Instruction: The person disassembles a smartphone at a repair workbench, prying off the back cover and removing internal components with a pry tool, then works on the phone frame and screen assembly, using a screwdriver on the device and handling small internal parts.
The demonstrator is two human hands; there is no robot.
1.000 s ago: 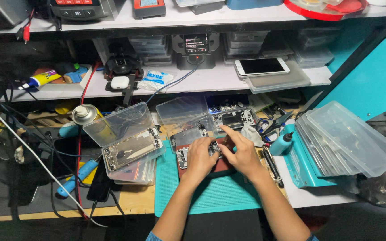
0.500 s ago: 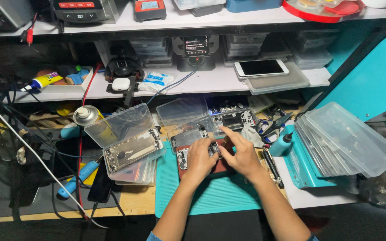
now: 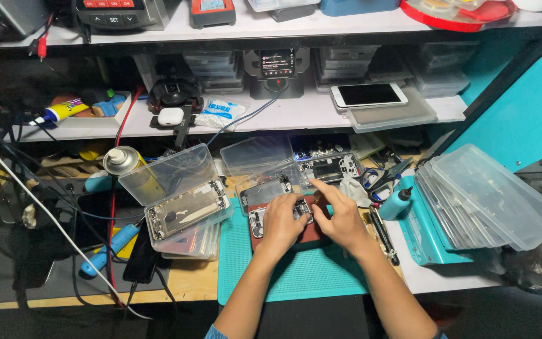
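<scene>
My left hand (image 3: 283, 221) rests with curled fingers on an opened phone body (image 3: 257, 221) that lies on a dark reddish pad (image 3: 312, 233) over a teal work mat (image 3: 296, 276). My right hand (image 3: 339, 216) presses beside it on the same phone, index finger stretched toward the upper left. Whether a small tool or part is pinched in the fingers is hidden. Just beyond the hands lie two more opened phone housings (image 3: 330, 168) in clear trays.
An open clear plastic case holds a bare phone frame (image 3: 186, 210) at the left. A spray can (image 3: 120, 161), a blue-handled tool (image 3: 105, 250), scissors (image 3: 377, 179), a small blue bottle (image 3: 398, 202), stacked clear lids (image 3: 490, 194) and shelves with a white phone (image 3: 368, 95) surround the mat.
Both hands stay on the opened phone; only the fingers shift slightly. Nothing else has moved.
</scene>
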